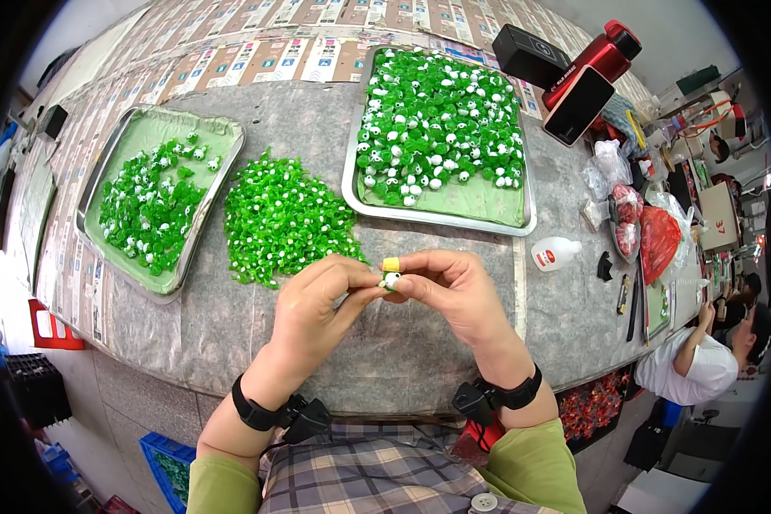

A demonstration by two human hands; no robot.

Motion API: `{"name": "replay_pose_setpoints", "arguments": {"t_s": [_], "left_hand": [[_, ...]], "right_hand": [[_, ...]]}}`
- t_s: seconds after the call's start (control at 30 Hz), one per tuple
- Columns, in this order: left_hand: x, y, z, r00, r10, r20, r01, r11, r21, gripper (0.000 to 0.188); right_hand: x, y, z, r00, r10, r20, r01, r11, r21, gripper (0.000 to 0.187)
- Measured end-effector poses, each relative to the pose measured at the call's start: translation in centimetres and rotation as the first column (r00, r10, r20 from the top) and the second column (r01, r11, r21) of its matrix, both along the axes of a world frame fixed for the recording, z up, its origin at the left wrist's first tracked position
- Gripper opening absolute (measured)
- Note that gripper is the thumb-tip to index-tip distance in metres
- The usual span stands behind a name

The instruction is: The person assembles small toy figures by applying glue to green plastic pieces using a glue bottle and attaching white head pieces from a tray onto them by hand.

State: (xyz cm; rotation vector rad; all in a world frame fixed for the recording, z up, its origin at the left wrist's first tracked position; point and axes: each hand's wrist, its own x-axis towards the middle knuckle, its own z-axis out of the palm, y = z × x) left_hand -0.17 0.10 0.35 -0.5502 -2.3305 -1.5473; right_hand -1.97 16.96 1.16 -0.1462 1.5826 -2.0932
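Close together above the near middle of the table, my left hand (317, 300) and my right hand (450, 287) pinch one small green-and-white figure (391, 279) between their fingertips. Its white round part has black spots; the lower part is mostly hidden by my fingers. A yellow wrap (391, 264) sits around a finger of my right hand. Just beyond my left hand lies a loose pile of small green-and-white pieces (287, 218). Farther off to the right, a metal tray (441, 220) lined in pale green holds many similar green pieces with white balls.
Another lined tray (167, 295) with fewer green pieces lies at left. On the right are a white bottle (555, 254), a red bottle (595, 64), a phone (579, 104), a black box (529, 55) and a red bag (660, 244). A person (694, 364) sits at far right.
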Motion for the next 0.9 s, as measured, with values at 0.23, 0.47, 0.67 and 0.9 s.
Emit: {"name": "replay_pose_setpoints", "arguments": {"t_s": [0.23, 0.47, 0.67, 0.9], "left_hand": [[-0.6, -1.6, -0.4, 0.962, 0.025, 0.271, -0.145, 0.890, 0.431, 0.007], [-2.3, -8.9, -0.7, 0.978, -0.158, 0.137, -0.171, -0.227, 0.959, 0.029], [-2.0, -6.1, -0.1, 0.961, -0.187, 0.205, -0.202, 0.035, 0.979, 0.031], [-1.5, -5.1, -0.2, 0.958, -0.143, 0.248, -0.210, 0.235, 0.949, 0.026]], "right_hand": [[-1.4, -1.0, 0.4, 0.992, -0.022, -0.123, 0.024, 1.000, 0.015, 0.018], [-2.6, -2.7, -0.5, 0.709, 0.295, -0.641, 0.179, 0.804, 0.567, 0.015], [-2.0, -5.2, -1.8, 0.382, 0.576, -0.723, 0.280, 0.674, 0.684, 0.021], [-1.8, -1.1, -0.4, 0.453, 0.670, -0.588, 0.205, 0.564, 0.800, 0.017]]}}
